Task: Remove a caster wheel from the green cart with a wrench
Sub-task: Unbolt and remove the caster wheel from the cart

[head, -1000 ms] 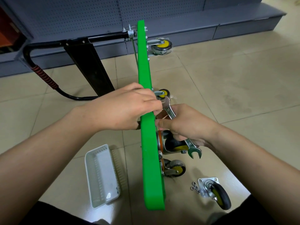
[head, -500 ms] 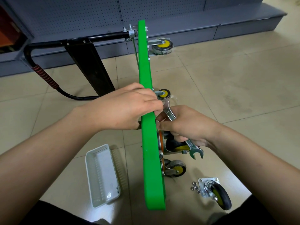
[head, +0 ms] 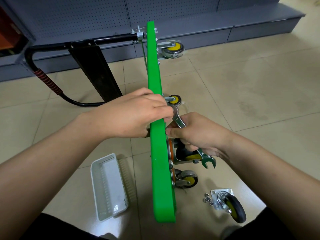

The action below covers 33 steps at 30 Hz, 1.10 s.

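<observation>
The green cart [head: 161, 179] stands on its side edge on the floor, its caster wheels pointing right. My left hand [head: 135, 115] grips the top edge of the green deck, fingers curled over to the wheel side. My right hand [head: 195, 134] holds a silver combination wrench [head: 207, 159] by its shaft; its ring end lies near my left fingertips against the cart's underside, its open jaw points down to the right. Below my right hand a caster wheel [head: 186, 154] with a yellow hub is bolted to the cart. A second caster [head: 186, 180] sits under it.
A detached caster wheel [head: 230, 204] with its plate lies on the tiles at lower right beside several loose nuts [head: 207, 200]. A white plastic basket [head: 108, 186] rests left of the cart. The black handle [head: 52, 84] stretches left. Grey shelving [head: 190, 18] runs behind.
My right hand and the wrench have shifted slightly right and down, turning the wrench a little. My left hand keeps its grip on the cart edge.
</observation>
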Each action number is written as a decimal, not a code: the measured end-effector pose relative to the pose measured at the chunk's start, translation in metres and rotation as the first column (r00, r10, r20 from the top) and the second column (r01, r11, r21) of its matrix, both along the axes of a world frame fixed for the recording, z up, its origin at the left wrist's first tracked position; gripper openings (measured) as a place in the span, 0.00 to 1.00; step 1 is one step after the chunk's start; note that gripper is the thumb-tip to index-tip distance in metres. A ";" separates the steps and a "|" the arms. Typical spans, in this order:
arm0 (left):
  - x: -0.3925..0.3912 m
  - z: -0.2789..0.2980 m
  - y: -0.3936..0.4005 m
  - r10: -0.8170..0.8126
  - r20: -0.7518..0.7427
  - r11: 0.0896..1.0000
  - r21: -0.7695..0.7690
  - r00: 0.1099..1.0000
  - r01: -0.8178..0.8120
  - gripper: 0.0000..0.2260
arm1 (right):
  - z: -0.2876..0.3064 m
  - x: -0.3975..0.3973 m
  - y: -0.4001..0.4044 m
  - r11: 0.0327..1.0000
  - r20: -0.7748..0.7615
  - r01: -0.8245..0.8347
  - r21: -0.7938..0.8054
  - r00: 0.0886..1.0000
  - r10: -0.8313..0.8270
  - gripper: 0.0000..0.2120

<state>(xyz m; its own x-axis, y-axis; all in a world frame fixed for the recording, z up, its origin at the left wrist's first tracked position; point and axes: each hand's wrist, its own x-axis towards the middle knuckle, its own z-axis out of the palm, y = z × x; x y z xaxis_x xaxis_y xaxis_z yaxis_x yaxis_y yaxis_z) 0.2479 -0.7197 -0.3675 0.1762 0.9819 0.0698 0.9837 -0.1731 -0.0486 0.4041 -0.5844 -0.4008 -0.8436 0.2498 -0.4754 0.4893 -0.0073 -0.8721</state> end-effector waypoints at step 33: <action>0.000 -0.001 0.000 0.000 0.002 1.000 0.004 1.000 0.000 0.16 | 0.003 -0.002 -0.004 0.999 0.012 0.023 -0.033 1.000 -0.023 0.16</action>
